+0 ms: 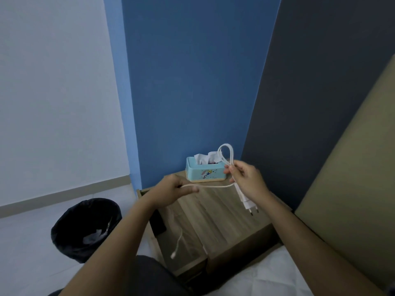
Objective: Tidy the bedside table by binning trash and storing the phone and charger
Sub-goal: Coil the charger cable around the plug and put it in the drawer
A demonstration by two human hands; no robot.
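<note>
Above the wooden bedside table, both hands hold a white charger. My right hand pinches a loop of the white cable, and the charger plug hangs below that hand with its prongs down. My left hand grips the cable stretched level between the hands. The loose cable end dangles below my left forearm. A dark phone lies in the open drawer at the table's left side, partly hidden by my left arm.
A light-blue tissue box stands at the table's back edge against the blue wall. A black bin with crumpled paper inside stands on the floor to the left. The bed and its tan headboard are to the right.
</note>
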